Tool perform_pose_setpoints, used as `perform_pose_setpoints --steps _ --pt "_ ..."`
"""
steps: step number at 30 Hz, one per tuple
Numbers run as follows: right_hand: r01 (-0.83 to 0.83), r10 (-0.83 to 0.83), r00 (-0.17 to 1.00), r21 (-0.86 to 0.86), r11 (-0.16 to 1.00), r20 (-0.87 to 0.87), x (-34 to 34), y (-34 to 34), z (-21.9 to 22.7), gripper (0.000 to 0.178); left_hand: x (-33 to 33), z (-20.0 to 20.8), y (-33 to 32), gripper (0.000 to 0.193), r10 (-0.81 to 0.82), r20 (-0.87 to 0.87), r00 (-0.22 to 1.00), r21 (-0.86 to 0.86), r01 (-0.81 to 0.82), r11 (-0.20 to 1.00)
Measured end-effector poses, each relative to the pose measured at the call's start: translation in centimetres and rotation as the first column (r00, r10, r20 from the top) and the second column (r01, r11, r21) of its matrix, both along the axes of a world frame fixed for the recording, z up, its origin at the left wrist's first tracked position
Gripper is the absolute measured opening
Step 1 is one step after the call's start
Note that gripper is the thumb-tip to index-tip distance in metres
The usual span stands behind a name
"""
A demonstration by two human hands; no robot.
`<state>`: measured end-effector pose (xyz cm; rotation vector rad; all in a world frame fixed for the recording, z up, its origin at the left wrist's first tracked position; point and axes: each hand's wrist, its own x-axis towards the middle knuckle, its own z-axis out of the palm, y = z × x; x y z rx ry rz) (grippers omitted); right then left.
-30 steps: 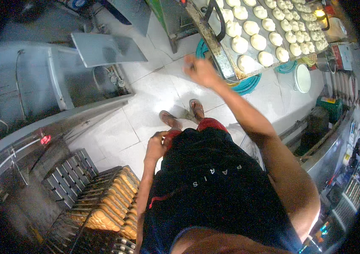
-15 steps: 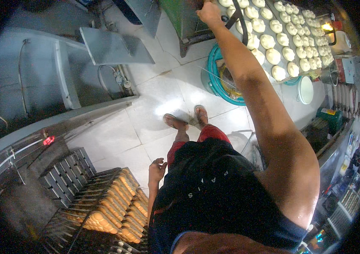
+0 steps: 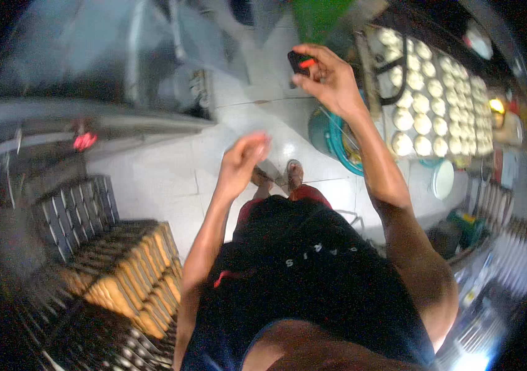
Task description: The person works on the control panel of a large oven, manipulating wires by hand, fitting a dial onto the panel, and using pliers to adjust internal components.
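Observation:
My right hand (image 3: 331, 80) is raised in front of me, its fingers closed around a small black object with an orange-red part (image 3: 295, 62); its exact kind is not clear. My left hand (image 3: 243, 159) is held over the floor, lower and to the left of the right hand. Motion blur smears its fingers, and I make out nothing in it. Beside my right forearm, a tray (image 3: 387, 117) carries rows of pale, round dough pieces (image 3: 422, 123). A teal tub (image 3: 322, 133) stands below it, partly hidden by that forearm.
Racked, browned bread loaves (image 3: 130, 278) sit at lower left, beside dark slatted metal racks (image 3: 81, 213). A grey metal unit with a red valve handle (image 3: 84, 141) runs along the left. A white round lid or bucket (image 3: 442, 179) stands at right, near a green machine (image 3: 464, 227).
My right hand has drawn back from the green cabinet at the top, and the small black object now shows in it. My left hand has risen forward from beside my hip. The view has shifted.

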<state>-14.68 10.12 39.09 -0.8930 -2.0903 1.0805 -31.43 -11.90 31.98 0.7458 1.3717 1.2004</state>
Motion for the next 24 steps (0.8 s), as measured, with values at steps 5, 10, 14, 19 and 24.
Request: perform_pose_setpoints --steps 5,10,14,19,24 --pt "-0.371 0.38 0.906 0.087 0.925 -0.185 -7.6 -5.6 8.4 0.057 -2.9 11.9 4.1 0.044 0.196 0.435 0.879 0.412 -0.388 0.824" --pt "-0.54 0.591 0.787 0.267 0.798 -0.176 -13.8 -6.8 12.0 0.063 -6.8 15.0 0.6 0.051 0.395 0.341 0.853 0.535 -0.522 0.665" --pt "-0.604 0.747 0.608 0.454 0.655 -0.269 -18.5 -7.7 15.2 0.051 -10.2 17.5 -2.1 0.057 0.607 0.106 0.787 0.675 -0.505 0.537" --pt "-0.669 0.832 0.375 0.502 0.548 -0.409 -23.6 -8.7 20.2 0.034 -12.1 23.8 -4.7 0.044 0.721 -0.085 0.688 0.801 -0.382 0.46" --pt "-0.774 0.866 0.145 0.49 0.4 -0.478 -28.5 -6.9 22.7 0.033 -12.9 27.6 -3.6 0.046 0.86 -0.128 0.495 0.856 -0.383 0.348"
